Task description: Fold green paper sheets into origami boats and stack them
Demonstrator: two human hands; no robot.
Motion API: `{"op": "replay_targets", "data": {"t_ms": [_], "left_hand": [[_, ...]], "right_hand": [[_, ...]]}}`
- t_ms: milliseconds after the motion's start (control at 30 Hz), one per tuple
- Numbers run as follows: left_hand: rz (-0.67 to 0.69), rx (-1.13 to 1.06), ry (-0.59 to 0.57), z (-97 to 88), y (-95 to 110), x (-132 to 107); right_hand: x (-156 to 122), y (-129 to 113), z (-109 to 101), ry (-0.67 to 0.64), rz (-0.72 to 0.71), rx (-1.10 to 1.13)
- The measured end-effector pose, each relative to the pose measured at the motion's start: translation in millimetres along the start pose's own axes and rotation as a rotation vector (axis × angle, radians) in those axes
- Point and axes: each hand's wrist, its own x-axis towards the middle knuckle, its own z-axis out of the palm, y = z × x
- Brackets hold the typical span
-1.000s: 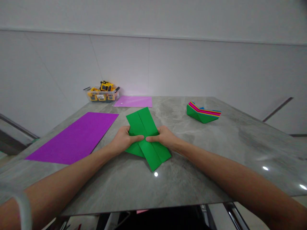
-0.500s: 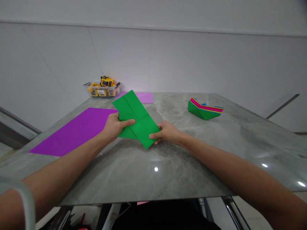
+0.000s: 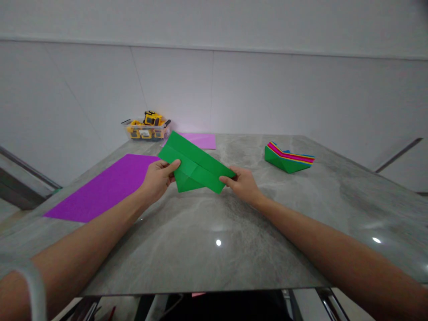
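Between both hands a folded sheet of green paper (image 3: 197, 167) is held up above the table, tilted, its right end lower than its left. Crease lines and layered flaps show on its face, and a pointed flap hangs below. My left hand (image 3: 159, 179) pinches its left edge, thumb on the front. At the right end, my right hand (image 3: 243, 183) pinches the corner between thumb and fingers. The fingers behind the paper are partly hidden.
A folded paper boat (image 3: 288, 160), green with striped edges, stands at the right. Purple paper (image 3: 103, 189) lies at the left, pink paper (image 3: 203, 141) farther back. A clear bin (image 3: 146, 130) of yellow toy vehicles stands at the back left of the grey marbled table (image 3: 187, 254).
The green paper has turned to lie more nearly level, its right end rising. My right hand has moved slightly up and right with it. The view has shifted a little.
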Motion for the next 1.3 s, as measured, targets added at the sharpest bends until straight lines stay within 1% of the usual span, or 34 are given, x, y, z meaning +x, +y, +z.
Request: {"op": "replay_targets", "data": {"t_ms": [100,133,200,333,400,533,633,700,733,767,800,867,933,967,1000,1033,1067,1100,1133,1167,1200,1233,1267,1300], "left_hand": [[0.103,-0.032,-0.095,-3.1,5,1],[0.130,-0.041,-0.107,-4.0,7,1],[0.134,-0.033,-0.088,-5.5,9,1],[0.059,0.089,-0.046,-8.5,7,0],[0.059,0.131,-0.034,-9.8,5,0],[0.118,0.171,0.002,-11.5,3,0],[0.211,0.267,0.007,-13.5,6,-1],[0.329,0.424,0.017,-16.4,9,0],[0.397,0.517,0.006,-18.3,10,0],[0.462,0.605,-0.026,-20.5,12,1],[0.515,0.678,-0.089,-22.9,13,3],[0.581,0.796,-0.289,-27.5,14,6],[0.594,0.874,-0.507,-30.7,13,9],[0.589,0.898,-0.592,-31.3,12,9],[0.585,0.911,-0.650,-31.1,11,9],[0.588,0.914,-0.671,-30.0,10,8],[0.600,0.913,-0.642,-27.8,9,6],[0.611,0.905,-0.562,-24.5,8,3],[0.623,0.886,-0.435,-20.2,7,0],[0.626,0.856,-0.256,-15.1,6,-4],[0.588,0.805,-0.078,-9.2,5,-8],[0.522,0.711,0.071,-3.0,3,-13],[0.412,0.616,0.152,3.3,1,-17],[0.274,0.535,0.157,9.3,-2,-22]], "right_hand": [[3,6,-6,0.092,-0.043,-0.013],[4,8,-7,0.108,-0.047,0.007],[6,12,-7,0.137,-0.044,0.080],[13,17,-6,0.214,-0.035,0.203],[16,18,-6,0.255,-0.042,0.207],[16,18,-10,0.326,-0.098,0.146],[11,15,-15,0.354,-0.175,0.053],[7,12,-20,0.324,-0.238,-0.023],[6,11,-22,0.288,-0.276,-0.065],[5,10,-24,0.230,-0.326,-0.113],[4,10,-26,0.154,-0.385,-0.170],[4,10,-27,-0.014,-0.504,-0.307],[4,10,-25,-0.161,-0.586,-0.469],[4,10,-22,-0.214,-0.598,-0.538],[4,10,-20,-0.249,-0.590,-0.599],[4,10,-17,-0.263,-0.567,-0.648],[4,10,-14,-0.258,-0.533,-0.683],[3,9,-12,-0.232,-0.494,-0.706],[2,8,-10,-0.188,-0.453,-0.720],[1,7,-8,-0.138,-0.416,-0.729],[-1,5,-6,-0.092,-0.390,-0.737],[-3,3,-4,-0.055,-0.371,-0.736],[-6,1,-2,-0.025,-0.356,-0.722],[-9,-3,2,-0.009,-0.350,-0.704]]}}
